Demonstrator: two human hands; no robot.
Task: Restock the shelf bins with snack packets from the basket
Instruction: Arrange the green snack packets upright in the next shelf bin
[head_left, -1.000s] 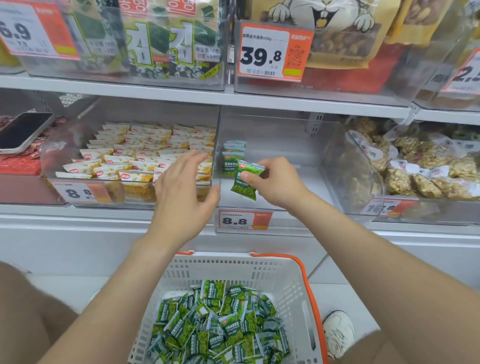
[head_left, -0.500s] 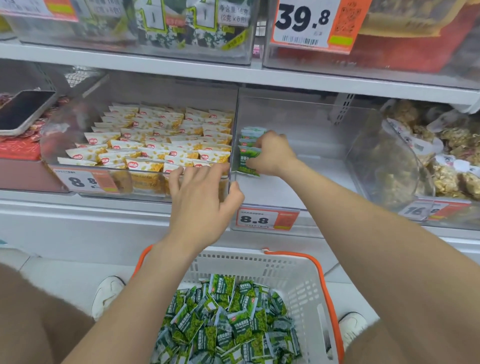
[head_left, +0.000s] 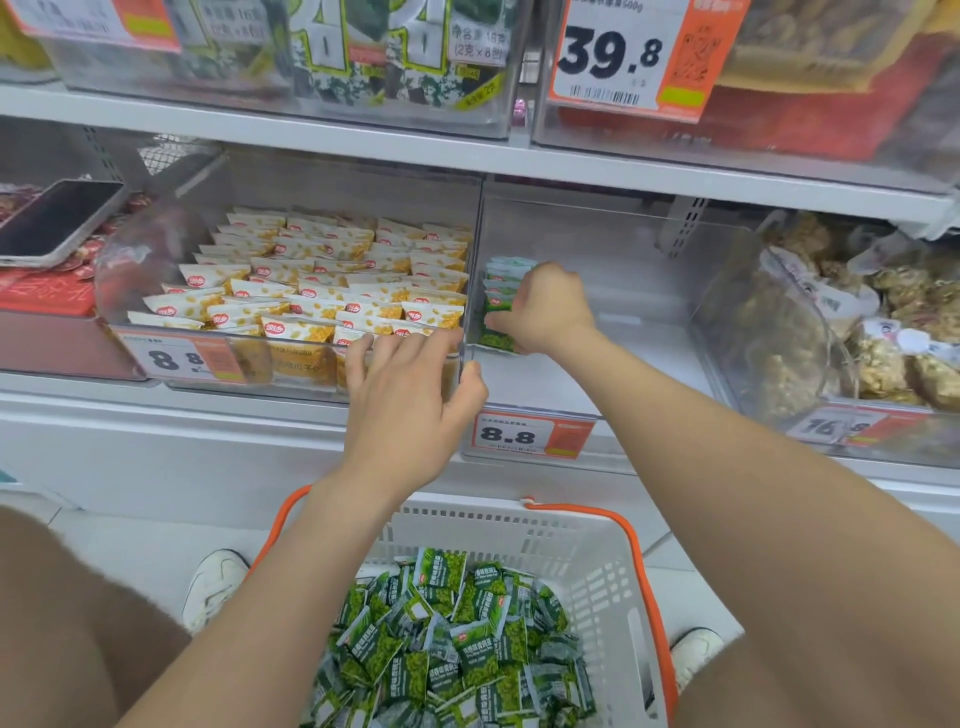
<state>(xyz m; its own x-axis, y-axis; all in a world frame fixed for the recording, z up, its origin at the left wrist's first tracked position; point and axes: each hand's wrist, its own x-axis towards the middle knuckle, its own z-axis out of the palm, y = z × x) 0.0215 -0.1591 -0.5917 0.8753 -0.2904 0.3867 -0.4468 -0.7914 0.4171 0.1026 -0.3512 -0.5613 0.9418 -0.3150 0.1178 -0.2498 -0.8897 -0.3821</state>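
Restocking's barely begun; the basket (head_left: 597, 540) is heaped. Your right hand (head_left: 545, 312) pinches a packet (head_left: 496, 340) in the bin (head_left: 639, 364); your left hand (head_left: 410, 400) rests flat.

Right hand (head_left: 545, 312): fingertips curled under, out of sight
Green rectangular snack packet (head_left: 498, 340): mostly covered by that hand, print unreadable
White plastic basket with orange handle (head_left: 587, 551): near side cut by bottom edge
Orange-and-white paper price tag (head_left: 852, 428) at far right: blurred, digits after 16 unclear
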